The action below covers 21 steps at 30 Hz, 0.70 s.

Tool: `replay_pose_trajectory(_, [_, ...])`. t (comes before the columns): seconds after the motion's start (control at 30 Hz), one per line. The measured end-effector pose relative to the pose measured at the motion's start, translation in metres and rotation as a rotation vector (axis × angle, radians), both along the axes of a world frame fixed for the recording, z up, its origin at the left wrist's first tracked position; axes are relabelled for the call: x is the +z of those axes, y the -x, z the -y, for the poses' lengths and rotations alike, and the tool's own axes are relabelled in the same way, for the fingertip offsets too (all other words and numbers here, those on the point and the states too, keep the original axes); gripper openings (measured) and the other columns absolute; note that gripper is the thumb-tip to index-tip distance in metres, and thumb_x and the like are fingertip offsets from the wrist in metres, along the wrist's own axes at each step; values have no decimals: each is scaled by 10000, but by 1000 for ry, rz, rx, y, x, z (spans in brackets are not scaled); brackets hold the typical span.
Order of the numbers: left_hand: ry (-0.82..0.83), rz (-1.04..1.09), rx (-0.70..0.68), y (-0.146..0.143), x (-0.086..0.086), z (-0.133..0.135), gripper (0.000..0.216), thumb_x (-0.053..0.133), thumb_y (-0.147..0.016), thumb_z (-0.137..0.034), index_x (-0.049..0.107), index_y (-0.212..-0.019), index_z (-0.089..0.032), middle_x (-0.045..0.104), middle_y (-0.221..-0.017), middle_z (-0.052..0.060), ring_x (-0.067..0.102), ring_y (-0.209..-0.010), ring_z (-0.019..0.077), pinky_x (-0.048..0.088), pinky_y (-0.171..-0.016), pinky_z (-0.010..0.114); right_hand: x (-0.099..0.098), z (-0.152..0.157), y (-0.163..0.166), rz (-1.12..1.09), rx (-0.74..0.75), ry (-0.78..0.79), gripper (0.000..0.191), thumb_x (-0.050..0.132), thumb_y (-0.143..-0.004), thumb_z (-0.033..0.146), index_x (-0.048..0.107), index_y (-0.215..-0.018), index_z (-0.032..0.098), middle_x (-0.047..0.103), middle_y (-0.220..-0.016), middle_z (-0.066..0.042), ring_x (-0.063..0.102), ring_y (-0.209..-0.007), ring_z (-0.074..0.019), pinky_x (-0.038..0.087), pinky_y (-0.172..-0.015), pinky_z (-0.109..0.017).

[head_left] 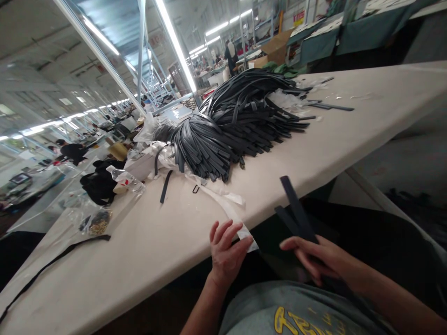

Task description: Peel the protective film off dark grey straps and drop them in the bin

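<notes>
My right hand is closed around a dark grey strap, in front of my body past the table edge. Two flat ends of strapping stick up out of this hand; whether they belong to one strap or two I cannot tell. Over the near table edge is my left hand, its fingers apart and slightly curled, with nothing visible in them. A white strip runs across the tabletop and passes behind the left thumb. Beyond it, a small black buckle lies flat near a short dark strap piece.
A large heap of dark straps covers the back of the pale table. At left are a clear bag of brass-coloured parts, a black bundle and a long black strap. People work in the background.
</notes>
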<state>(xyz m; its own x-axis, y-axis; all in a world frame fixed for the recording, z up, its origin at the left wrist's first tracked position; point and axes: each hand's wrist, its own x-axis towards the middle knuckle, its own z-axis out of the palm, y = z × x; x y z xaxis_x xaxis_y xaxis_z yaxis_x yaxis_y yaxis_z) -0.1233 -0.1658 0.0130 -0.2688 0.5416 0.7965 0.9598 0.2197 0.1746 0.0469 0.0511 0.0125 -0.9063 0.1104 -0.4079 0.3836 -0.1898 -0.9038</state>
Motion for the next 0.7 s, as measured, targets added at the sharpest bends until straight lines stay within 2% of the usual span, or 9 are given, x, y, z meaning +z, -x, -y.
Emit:
replay_pose_trajectory(0.07, [-15,-27,6,-4,-3,3,163,680,-849,-213,740,-906,-354,711,-1114,2,566,-1176,195,340,-1107,436,-5,16,41,-53,53,84,647,589,-803,732,691,-994,122,466,-453,51,397,-359,-96,357,-374,-194])
replay_pose_trajectory(0.17, [-20,-38,-5,-8,-10,6,172,728,-812,-213,739,-897,-362,719,-1088,-8,570,-1169,197,357,-1099,430,-16,35,84,-91,84,134,684,574,-781,767,684,-942,111,435,-435,70,267,-345,-72,443,-424,-228])
replay_pose_trajectory(0.33, [-18,-43,-27,-13,-17,10,181,682,-846,-193,732,-898,-359,717,-1088,-18,549,-1186,188,344,-1108,409,-34,50,105,-83,108,91,546,734,-677,684,584,-671,159,437,-422,53,375,-372,-95,361,-398,-213])
replay_pose_trajectory(0.4, [-8,13,-39,-15,-20,16,190,649,-866,-211,723,-985,-341,704,-1130,3,542,-1196,202,364,-1090,402,-34,51,105,-117,104,56,521,757,-656,649,571,-644,163,456,-422,43,404,-388,-103,329,-404,-212])
replay_pose_trajectory(0.47, [-22,255,-40,-18,-23,23,222,648,-864,-292,695,-1081,-277,692,-1149,51,572,-1148,226,431,-1018,390,-29,49,104,-147,75,7,501,746,-661,634,597,-682,156,478,-423,38,407,-392,-106,314,-413,-215])
replay_pose_trajectory(0.53, [-41,713,-46,-20,-25,29,301,592,-887,-419,686,-1074,-204,709,-1070,89,630,-1005,229,499,-885,363,-22,46,103,-169,41,-45,474,736,-670,607,616,-719,151,492,-422,37,403,-391,-110,306,-418,-221])
replay_pose_trajectory(0.63, [16,1436,-138,-23,-25,27,462,479,-912,-535,703,-1057,-158,738,-960,100,659,-842,211,504,-744,322,-14,43,102,-194,22,-106,433,718,-684,569,622,-722,149,495,-424,37,397,-393,-112,302,-423,-228])
replay_pose_trajectory(0.7, [76,1662,-223,-25,-22,19,478,570,-853,-540,722,-1077,-147,749,-959,97,655,-832,209,482,-746,306,-13,43,103,-205,25,-139,409,706,-699,550,619,-706,150,499,-431,34,402,-401,-113,303,-429,-232])
